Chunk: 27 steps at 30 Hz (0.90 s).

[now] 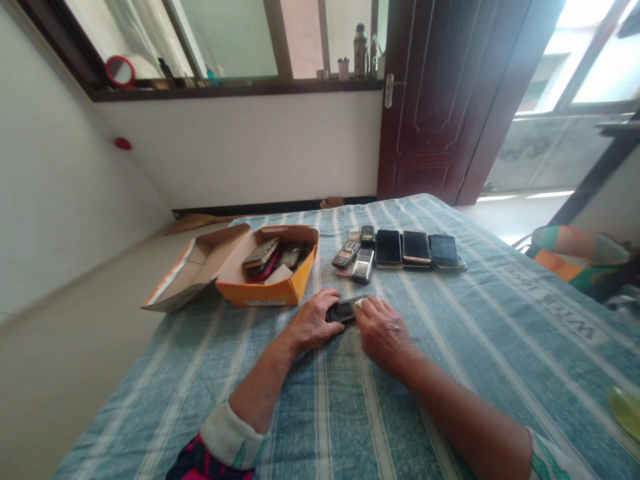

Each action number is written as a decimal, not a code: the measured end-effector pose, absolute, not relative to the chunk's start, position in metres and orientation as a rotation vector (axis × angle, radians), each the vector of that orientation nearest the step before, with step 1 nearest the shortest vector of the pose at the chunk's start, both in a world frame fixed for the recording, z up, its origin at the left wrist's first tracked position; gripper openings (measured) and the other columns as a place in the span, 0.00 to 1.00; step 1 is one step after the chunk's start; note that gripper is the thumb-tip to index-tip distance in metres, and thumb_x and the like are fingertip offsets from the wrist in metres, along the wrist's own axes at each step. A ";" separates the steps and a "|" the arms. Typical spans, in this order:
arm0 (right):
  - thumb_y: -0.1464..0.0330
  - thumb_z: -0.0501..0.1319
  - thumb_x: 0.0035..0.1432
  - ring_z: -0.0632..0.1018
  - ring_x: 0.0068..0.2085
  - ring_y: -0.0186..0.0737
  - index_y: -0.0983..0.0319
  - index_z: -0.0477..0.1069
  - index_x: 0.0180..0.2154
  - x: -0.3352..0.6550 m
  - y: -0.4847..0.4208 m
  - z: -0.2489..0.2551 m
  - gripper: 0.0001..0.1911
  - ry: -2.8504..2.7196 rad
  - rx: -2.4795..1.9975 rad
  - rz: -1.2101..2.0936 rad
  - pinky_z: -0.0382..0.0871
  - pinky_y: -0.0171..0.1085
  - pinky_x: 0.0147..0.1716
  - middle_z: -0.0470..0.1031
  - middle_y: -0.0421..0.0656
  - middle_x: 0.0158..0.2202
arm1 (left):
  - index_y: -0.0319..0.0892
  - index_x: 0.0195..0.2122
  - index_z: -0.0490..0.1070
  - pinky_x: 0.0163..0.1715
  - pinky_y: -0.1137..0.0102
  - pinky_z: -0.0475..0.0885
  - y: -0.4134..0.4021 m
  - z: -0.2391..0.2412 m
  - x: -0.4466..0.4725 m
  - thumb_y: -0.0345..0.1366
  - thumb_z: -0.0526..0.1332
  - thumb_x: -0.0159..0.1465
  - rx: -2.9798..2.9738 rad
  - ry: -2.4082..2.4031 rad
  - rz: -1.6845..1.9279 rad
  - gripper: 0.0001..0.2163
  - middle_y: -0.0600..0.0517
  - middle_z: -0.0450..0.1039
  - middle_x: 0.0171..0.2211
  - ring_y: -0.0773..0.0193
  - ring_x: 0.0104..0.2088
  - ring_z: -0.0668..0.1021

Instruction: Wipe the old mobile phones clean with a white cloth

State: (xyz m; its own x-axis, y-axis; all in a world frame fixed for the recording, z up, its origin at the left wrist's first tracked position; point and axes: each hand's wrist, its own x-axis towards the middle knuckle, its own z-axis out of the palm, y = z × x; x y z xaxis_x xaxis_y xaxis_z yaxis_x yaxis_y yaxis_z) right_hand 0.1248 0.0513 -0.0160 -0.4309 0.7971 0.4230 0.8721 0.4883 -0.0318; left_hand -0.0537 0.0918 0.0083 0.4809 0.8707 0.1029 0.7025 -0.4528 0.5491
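My left hand (314,322) grips a small dark mobile phone (343,311) lying on the striped blue cloth (450,320). My right hand (383,331) presses a small white cloth or wipe (361,303) against the phone's right end, fingers closed on it. Just beyond the hands lies a row of phones: small keypad phones (354,257) and three dark smartphones (416,248). An open orange cardboard box (280,290) with several more phones (267,257) inside stands to the left.
The box lid (195,267) hangs open toward the table's left edge. A dark wooden door (440,100) and a window sill with bottles (360,47) are behind. A colourful bag (575,253) sits at the right, and a yellow-green thing (625,410) lies near the right edge.
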 end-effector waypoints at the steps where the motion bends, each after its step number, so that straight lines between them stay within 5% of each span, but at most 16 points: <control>1: 0.77 0.55 0.58 0.70 0.40 0.46 0.65 0.73 0.33 0.123 0.050 -0.017 0.08 -2.367 -1.344 -0.278 0.62 0.41 0.42 0.73 0.49 0.34 | 0.38 0.40 0.73 0.57 0.60 0.65 0.092 0.007 -0.054 0.30 0.65 0.49 2.297 1.304 0.525 0.16 0.44 0.70 0.51 0.52 0.53 0.72; 27: 0.77 0.55 0.59 0.70 0.41 0.46 0.65 0.74 0.35 0.123 0.051 -0.021 0.09 -2.346 -1.282 -0.290 0.63 0.41 0.44 0.73 0.49 0.35 | 0.38 0.39 0.73 0.54 0.62 0.67 0.090 0.001 -0.054 0.29 0.65 0.49 2.337 1.317 0.557 0.14 0.44 0.71 0.49 0.53 0.51 0.74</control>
